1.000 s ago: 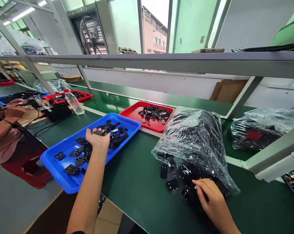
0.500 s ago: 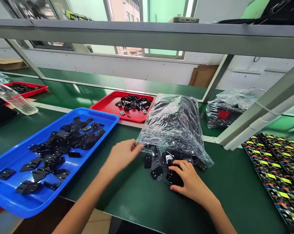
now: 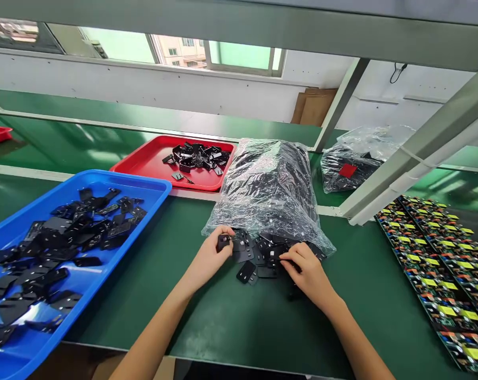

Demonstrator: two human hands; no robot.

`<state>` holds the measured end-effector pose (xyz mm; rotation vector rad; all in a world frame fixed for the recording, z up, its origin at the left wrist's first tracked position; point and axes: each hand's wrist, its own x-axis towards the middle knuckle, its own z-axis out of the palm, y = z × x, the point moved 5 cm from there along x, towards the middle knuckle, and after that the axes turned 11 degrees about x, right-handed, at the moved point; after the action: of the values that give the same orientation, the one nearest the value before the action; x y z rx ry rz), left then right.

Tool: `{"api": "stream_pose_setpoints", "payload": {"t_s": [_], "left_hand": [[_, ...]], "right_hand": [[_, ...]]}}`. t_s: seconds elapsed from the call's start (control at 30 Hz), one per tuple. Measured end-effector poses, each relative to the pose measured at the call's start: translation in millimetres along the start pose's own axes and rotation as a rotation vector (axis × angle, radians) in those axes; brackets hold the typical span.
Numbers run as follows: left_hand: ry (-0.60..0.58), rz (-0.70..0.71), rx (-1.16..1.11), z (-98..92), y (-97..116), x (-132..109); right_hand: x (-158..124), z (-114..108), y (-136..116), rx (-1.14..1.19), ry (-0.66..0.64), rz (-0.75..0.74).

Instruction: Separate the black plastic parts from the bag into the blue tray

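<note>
A clear plastic bag (image 3: 268, 190) stuffed with small flat black plastic parts lies on the green bench, its mouth toward me, with loose black parts (image 3: 254, 261) spilled out in front. My left hand (image 3: 211, 258) is closed in a pinch on one black part (image 3: 224, 241) at the bag's mouth. Among the spilled parts my right hand (image 3: 308, 272) rests with fingers curled on the pile; what they hold is hidden. To the left stands a blue tray (image 3: 149, 198) with several of the same black parts.
A red tray (image 3: 151, 161) with more black parts sits behind the blue one. A second plastic bag (image 3: 353, 163) lies at the back right. Colourful circuit boards (image 3: 432, 253) cover the right side. A slanted metal frame bar (image 3: 413, 158) and shelf hang overhead.
My left hand came from the blue tray across to the bag's mouth and pinched a black part. The right hand stayed on the spilled parts. The view swung right and down.
</note>
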<state>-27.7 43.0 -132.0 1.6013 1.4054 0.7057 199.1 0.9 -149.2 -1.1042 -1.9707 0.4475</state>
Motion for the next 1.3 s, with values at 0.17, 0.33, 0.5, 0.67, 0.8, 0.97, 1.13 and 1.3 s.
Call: {"api": "stream_pose_setpoints", "payload": {"t_s": [0.17, 0.33, 0.5, 0.67, 0.8, 0.97, 1.13, 1.3], "left_hand": [[-0.21, -0.195, -0.946, 29.2, 2, -4], [-0.457, -0.273, -1.332, 67.7, 16, -12], [-0.515, -0.332, -1.407, 88.4, 23, -6], [-0.403, -0.401, -1.418, 100.2, 9, -4], [-0.439, -0.366, -1.385, 95.3, 9, -9], [-0.432, -0.26, -1.448, 74.1, 19, -4], [-0.504, -0.21, -1.491, 68.7, 23, -4], [-0.589, -0.217, -1.485, 73.8, 23, -9]], "right_hand": [[-1, -14, -3, 0.195, 0.24, 0.176], [-7, -14, -14, 0.199, 0.371, 0.14], [-7, -12, -24, 0.059, 0.391, -0.005], [-7, -1, -36, -0.119, 0.322, -0.25], [-10, 16, -46, -0.223, 0.139, -0.399], [-11, 27, -49, -0.168, 0.011, -0.397], [-10, 29, -46, -0.176, 0.048, -0.366], [-9, 31, -43, -0.164, 0.106, -0.294]]}}
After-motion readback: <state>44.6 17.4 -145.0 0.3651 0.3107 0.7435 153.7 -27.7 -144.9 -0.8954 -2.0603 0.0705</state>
